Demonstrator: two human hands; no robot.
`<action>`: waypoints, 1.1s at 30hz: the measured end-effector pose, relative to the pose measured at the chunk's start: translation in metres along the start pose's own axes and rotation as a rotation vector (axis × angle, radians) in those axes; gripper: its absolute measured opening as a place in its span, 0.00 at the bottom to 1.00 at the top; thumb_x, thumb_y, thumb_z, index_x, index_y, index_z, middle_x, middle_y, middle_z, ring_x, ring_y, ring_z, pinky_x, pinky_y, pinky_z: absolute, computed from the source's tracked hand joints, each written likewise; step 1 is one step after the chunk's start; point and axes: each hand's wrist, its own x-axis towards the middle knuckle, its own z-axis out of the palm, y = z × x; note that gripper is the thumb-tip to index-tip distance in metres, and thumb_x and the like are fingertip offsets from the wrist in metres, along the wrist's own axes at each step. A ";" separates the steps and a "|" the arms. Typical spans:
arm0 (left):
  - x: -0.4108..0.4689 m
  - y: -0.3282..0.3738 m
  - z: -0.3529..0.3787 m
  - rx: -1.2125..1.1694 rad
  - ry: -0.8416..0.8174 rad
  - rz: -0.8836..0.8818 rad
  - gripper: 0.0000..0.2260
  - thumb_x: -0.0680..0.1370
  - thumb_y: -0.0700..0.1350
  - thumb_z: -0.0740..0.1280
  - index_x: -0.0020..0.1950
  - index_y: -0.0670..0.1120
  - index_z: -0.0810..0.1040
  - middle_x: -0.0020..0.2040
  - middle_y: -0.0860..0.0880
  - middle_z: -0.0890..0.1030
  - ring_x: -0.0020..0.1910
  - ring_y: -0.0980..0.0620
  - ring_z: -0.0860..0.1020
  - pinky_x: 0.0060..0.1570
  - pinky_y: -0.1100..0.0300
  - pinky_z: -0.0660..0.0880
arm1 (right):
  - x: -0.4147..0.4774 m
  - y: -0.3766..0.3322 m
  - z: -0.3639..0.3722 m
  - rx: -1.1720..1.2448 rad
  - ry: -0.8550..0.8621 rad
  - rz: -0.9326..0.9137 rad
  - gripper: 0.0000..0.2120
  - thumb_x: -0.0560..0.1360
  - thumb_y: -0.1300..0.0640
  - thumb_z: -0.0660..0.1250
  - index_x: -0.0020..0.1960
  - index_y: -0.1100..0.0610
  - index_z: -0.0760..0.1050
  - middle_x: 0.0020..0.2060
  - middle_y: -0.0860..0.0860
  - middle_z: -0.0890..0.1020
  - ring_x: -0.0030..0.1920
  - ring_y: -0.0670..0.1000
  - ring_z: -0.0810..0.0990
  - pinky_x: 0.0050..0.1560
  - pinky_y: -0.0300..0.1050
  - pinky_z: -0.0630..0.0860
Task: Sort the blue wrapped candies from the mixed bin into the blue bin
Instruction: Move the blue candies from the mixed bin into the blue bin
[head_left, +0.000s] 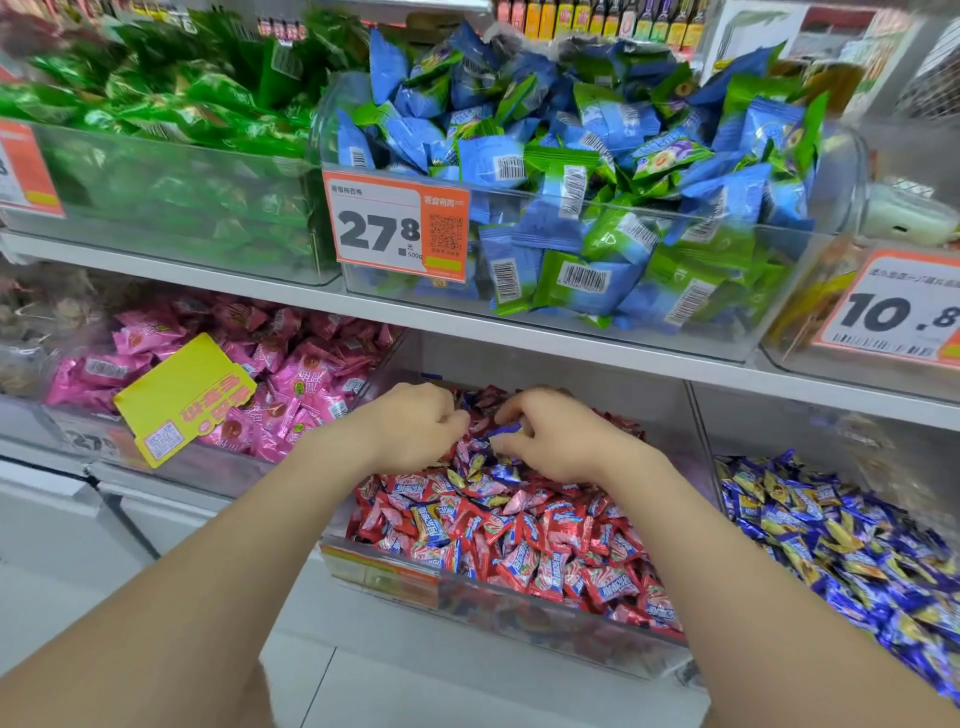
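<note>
- Shop shelving fills the view: a white shelf board (467, 322) runs across the middle with clear plastic bins above and below it, and pale floor (395, 686) shows at the bottom.
- On the upper level sit green packets (171, 104) on the left and blue-and-green packets (597, 171) in the centre. The centre bin carries an orange price tag (395, 226) reading 27.8; another tag (898, 312) at far right reads 10.8.
- Lower left holds pink candies (301, 374), with a yellow sign (182, 400) lying tilted on top of them.
- Centre of the lower level is the mixed bin (467, 587) — mostly red wrappers, with a few blue ones scattered among them.
- Just to its right, sharing a clear wall, is the blue bin (841, 436), piled with blue-and-yellow wrappers.
- Both hands are at the back of the mixed bin, close together.
- The right hand (550, 439) pinches a blue wrapped candy (508, 430) between thumb and fingertips, just above the pile.
- The left hand (415, 426) has its fingers curled down into the candies — I cannot tell whether it grips anything.
</note>
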 end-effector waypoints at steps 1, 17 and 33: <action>0.000 0.004 0.001 0.003 0.025 0.028 0.22 0.85 0.55 0.61 0.43 0.37 0.74 0.37 0.45 0.75 0.36 0.47 0.72 0.33 0.59 0.65 | -0.003 0.002 -0.003 0.032 0.009 0.003 0.13 0.81 0.45 0.70 0.61 0.52 0.80 0.34 0.43 0.77 0.34 0.42 0.74 0.33 0.39 0.66; 0.022 0.021 0.021 0.106 -0.115 0.090 0.08 0.81 0.48 0.73 0.57 0.47 0.81 0.57 0.47 0.80 0.54 0.47 0.78 0.50 0.56 0.73 | -0.037 0.005 -0.021 0.460 0.197 0.182 0.24 0.84 0.42 0.58 0.45 0.62 0.74 0.29 0.55 0.84 0.31 0.53 0.85 0.38 0.46 0.75; 0.007 0.017 -0.005 -0.161 0.129 -0.034 0.15 0.80 0.42 0.60 0.36 0.43 0.80 0.30 0.51 0.77 0.29 0.50 0.72 0.30 0.61 0.69 | -0.014 -0.008 0.002 -0.189 0.162 -0.003 0.12 0.83 0.42 0.65 0.59 0.47 0.82 0.50 0.51 0.85 0.51 0.58 0.83 0.51 0.55 0.82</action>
